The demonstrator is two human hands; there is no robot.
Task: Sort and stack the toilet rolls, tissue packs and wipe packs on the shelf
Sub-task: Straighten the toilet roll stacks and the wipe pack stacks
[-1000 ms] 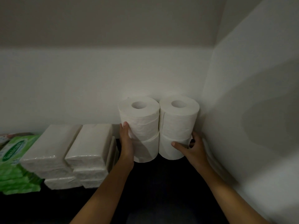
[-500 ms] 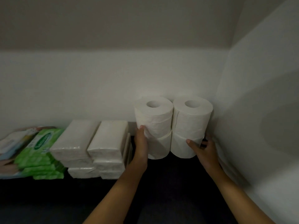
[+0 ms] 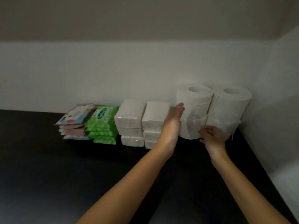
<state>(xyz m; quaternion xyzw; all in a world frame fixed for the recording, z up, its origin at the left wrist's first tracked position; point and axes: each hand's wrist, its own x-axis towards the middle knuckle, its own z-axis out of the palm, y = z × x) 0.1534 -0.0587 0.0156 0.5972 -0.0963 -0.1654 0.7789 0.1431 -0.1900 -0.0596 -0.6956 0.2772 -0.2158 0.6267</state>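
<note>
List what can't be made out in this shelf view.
- Head view: print on the wipe packs, blurred.
- Lower tissue packs, partly hidden by the left hand.
- Bottom of the right toilet rolls, hidden by the right hand.

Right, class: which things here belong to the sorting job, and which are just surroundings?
Job: toilet rolls, tissue packs, green wipe packs, pink wipe packs, shelf, left hand, right hand.
Surroundings: back wall, side wall.
</note>
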